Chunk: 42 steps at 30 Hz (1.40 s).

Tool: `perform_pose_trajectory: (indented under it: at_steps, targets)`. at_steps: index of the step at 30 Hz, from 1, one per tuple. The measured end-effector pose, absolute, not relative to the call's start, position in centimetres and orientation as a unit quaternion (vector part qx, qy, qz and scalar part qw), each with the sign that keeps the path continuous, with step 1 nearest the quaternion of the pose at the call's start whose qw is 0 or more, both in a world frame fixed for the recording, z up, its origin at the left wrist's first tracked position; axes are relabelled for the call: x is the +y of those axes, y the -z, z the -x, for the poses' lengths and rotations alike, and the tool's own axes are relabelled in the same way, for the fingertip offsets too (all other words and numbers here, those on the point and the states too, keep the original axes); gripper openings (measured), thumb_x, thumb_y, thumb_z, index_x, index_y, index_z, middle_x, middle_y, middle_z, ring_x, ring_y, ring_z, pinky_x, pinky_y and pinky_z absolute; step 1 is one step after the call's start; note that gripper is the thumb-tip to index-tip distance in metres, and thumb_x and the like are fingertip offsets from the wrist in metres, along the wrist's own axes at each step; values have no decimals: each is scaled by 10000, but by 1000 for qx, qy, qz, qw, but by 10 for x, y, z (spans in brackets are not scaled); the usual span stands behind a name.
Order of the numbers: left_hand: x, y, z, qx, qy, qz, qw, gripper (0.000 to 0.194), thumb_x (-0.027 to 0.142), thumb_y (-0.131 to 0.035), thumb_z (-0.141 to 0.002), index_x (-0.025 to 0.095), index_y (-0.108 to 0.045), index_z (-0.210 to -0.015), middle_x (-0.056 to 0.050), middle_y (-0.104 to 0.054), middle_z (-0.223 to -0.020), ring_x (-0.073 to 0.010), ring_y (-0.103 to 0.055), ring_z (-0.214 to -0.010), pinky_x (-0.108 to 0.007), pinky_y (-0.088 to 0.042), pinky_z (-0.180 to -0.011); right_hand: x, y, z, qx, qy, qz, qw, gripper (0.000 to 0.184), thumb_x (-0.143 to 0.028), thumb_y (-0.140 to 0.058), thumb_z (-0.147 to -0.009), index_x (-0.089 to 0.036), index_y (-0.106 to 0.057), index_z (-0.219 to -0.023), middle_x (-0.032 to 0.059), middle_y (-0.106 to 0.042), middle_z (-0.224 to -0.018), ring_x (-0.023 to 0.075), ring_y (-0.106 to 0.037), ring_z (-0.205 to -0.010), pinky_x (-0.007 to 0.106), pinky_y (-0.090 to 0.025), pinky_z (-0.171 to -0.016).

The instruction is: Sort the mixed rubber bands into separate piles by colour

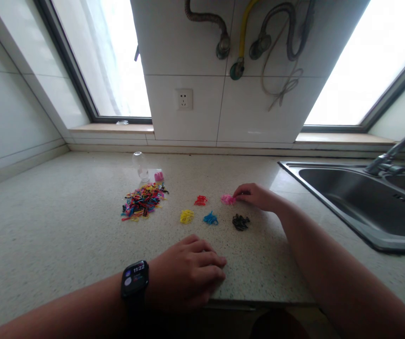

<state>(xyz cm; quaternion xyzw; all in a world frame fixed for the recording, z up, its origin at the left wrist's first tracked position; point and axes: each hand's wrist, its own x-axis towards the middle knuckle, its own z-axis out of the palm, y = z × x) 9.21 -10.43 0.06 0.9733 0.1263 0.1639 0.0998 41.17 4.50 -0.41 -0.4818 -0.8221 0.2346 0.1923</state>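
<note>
My right hand (255, 197) reaches over the counter, its thumb and fingertips pinched at the edge of a small pile of pink rubber bands (228, 199). The fingertips partly hide what is between them. Near the counter's front edge my left hand (193, 270) rests loosely, fingers slightly bent and apart; its palm is hidden. Separate little piles lie between the hands: red bands (200, 200), yellow bands (187, 216), blue bands (210, 218) and black bands (240, 222). Farther left spreads a large mixed heap of coloured bands (144, 201).
Behind the mixed heap stands a clear small bottle (141, 167), beside a pink cap-like piece (158, 176). A steel sink (340, 202) with a tap (382, 162) is set into the counter (64, 235) on the right. A tiled wall with pipes rises at the back.
</note>
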Motion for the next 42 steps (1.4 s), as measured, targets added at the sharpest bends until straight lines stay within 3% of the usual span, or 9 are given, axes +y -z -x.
perform_pose_trajectory:
  at_steps: [12, 17, 31, 36, 42]
  targets:
    - [-104, 1, -91, 123, -165, -974, 100, 280, 275, -548, -899, 213, -585, -1170, -6, -638, -1285, -217, -561, -1075, -386, -383, -961, 49, 8, -414, -810, -195, 510, 215, 216, -301, -579, -872, -194, -731, -983, 68, -747, -973, 193, -663, -862, 313, -490, -788]
    - [-103, 3, -91, 125, -167, -973, 99, 279, 274, -549, -898, 216, -582, -1169, -6, -634, -1297, -214, -559, -1088, -383, -380, -963, 58, 18, -427, -790, -169, 536, 246, 248, -360, -573, -883, -200, -725, -996, 65, -746, -924, 202, -657, -810, 321, -500, -753]
    - [-102, 3, -90, 114, -162, -976, 89, 300, 285, -591, -881, 218, -593, -1174, -8, -647, -1278, -212, -565, -1097, -376, -393, -951, 64, 26, -432, -784, -202, 542, 228, 270, -405, -563, -897, -209, -734, -968, 75, -749, -991, 229, -675, -905, 352, -504, -858]
    - [-92, -10, -84, 112, -174, -975, 83, 228, 260, -574, -904, 229, -627, -1124, -7, -690, -1186, -197, -583, -1055, -365, -410, -921, 63, 25, -432, -781, -209, 545, 222, 291, -423, -552, -897, -206, -731, -971, 79, -748, -990, 234, -673, -903, 361, -503, -853]
    - [-41, -31, -47, 236, -227, -944, 41, 222, 200, -512, -941, 225, -654, -1110, -39, -697, -1075, -192, -588, -1017, -382, -430, -947, 59, 18, -428, -778, -213, 550, 215, 298, -423, -543, -885, -204, -732, -955, 85, -746, -984, 240, -672, -911, 374, -499, -861]
